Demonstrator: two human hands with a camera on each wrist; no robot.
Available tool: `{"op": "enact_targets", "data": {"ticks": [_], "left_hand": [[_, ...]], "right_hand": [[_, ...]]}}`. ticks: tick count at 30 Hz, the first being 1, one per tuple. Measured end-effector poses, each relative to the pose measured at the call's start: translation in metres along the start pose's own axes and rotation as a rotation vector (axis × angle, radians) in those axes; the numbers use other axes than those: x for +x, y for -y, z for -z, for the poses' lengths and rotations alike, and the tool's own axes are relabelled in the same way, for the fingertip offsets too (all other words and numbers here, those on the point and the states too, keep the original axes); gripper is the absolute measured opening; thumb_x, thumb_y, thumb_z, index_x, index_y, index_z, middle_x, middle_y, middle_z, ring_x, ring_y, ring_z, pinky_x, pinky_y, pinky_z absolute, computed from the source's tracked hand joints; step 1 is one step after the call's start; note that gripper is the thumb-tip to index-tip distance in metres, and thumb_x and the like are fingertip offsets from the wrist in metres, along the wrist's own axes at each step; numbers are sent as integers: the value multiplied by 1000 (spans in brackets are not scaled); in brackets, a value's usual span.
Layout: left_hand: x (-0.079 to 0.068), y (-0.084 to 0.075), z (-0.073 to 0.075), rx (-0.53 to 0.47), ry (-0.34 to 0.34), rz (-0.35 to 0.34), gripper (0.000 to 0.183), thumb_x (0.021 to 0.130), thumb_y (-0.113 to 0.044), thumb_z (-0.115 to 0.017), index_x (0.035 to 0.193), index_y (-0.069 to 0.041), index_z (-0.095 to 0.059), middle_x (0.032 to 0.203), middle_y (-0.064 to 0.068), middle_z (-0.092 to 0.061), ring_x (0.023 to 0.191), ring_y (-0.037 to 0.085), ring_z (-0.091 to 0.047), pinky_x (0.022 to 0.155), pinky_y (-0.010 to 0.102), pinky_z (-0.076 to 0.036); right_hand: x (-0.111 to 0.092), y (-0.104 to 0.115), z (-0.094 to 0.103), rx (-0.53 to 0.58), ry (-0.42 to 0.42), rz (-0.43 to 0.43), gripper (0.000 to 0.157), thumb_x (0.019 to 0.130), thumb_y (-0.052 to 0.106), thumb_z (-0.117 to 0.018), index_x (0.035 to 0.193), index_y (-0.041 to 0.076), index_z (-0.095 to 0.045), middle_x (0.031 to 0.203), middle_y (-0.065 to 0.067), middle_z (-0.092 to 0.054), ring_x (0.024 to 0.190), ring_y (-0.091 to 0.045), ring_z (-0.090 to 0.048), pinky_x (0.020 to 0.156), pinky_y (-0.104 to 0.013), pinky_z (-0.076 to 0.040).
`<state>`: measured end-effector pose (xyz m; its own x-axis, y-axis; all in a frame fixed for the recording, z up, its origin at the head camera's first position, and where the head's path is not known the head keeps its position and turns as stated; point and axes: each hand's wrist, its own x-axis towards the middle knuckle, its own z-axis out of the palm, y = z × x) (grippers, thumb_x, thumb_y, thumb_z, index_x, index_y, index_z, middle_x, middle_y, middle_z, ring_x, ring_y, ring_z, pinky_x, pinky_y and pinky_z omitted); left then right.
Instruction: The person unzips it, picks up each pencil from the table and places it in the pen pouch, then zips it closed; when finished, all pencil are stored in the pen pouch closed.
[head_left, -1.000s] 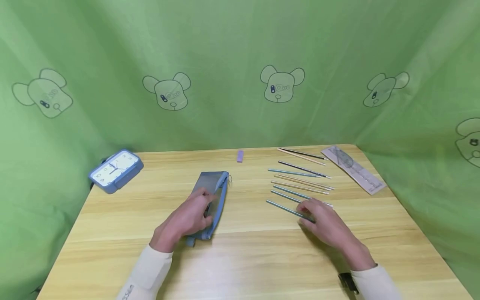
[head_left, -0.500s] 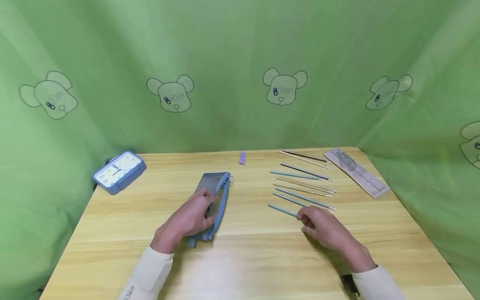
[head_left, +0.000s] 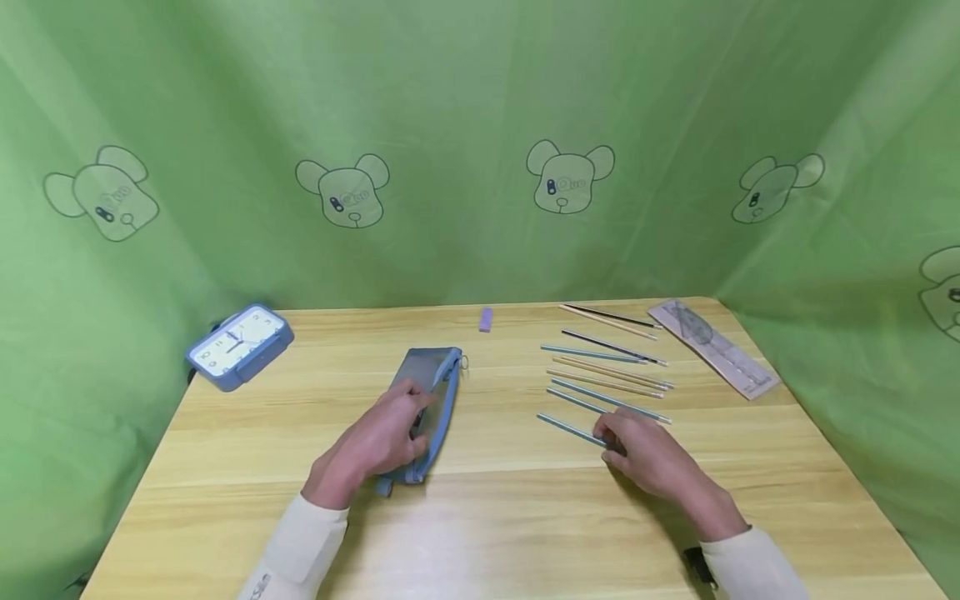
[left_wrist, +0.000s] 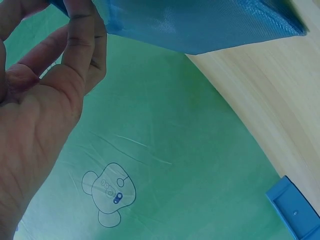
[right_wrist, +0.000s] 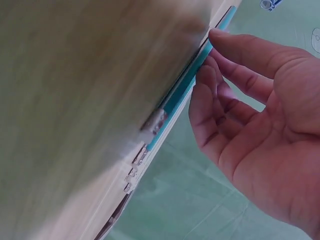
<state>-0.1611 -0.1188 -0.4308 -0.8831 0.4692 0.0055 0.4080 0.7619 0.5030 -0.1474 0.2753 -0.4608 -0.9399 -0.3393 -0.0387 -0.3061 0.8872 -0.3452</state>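
Note:
My left hand [head_left: 381, 442] grips the blue mesh pencil case [head_left: 444, 408], its zipped side facing right. In the left wrist view the curled fingers [left_wrist: 82, 45] reach the edge of the mesh [left_wrist: 175, 25]. On the right, my right hand [head_left: 648, 454] pinches the nearest teal pencil [head_left: 566, 427] between thumb and fingers. The right wrist view shows this teal pencil [right_wrist: 182, 90] low along the tabletop, its eraser end towards the camera. Just behind lie two more blue-teal pencils [head_left: 611, 400], one partly hidden by the hand.
Farther back are natural wood pencils [head_left: 603, 382], a teal pencil [head_left: 592, 353], and dark pencils [head_left: 611, 347]. A packaged ruler set [head_left: 712, 348] lies at the right edge. A purple eraser [head_left: 485, 320] is at the back, a blue clock [head_left: 240, 346] at the left. Green curtain surrounds the table.
My right hand has drawn its fingertips together on the nearest teal pencil, with little shift in place. The left hand stays on the pencil case. The head view has tilted slightly.

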Motion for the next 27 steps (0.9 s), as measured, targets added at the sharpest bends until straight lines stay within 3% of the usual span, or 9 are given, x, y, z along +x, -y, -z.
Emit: {"op": "enact_targets", "data": {"ticks": [6,18,27], "left_hand": [[-1,0,0,3,1,3,58,90,-2,-76,147,4,-62,123,12,-58,92,15,-49,74,25,-48],[0,0,0,-2,2,11,59,90,-2,-76,147,4,-62,130,15,-61,96,16,-53,80,29,-54],[0,2,-1,-13,-11,-4,60,88,-2,-77,146,4,-63,131,15,-61,96,16,-53,80,29,-54]], "right_hand": [[2,1,-2,9,34,-1,18,89,2,-81,99,12,-71,88,6,-65,82,-8,-57,70,-28,-55],[0,5,-3,25,36,13,16,90,2,-80,92,14,-69,82,7,-62,75,-7,-52,63,-21,-48],[-1,7,-3,67,29,26,17,87,-1,-78,92,13,-69,81,8,-64,74,-5,-54,64,-20,-51]]}}
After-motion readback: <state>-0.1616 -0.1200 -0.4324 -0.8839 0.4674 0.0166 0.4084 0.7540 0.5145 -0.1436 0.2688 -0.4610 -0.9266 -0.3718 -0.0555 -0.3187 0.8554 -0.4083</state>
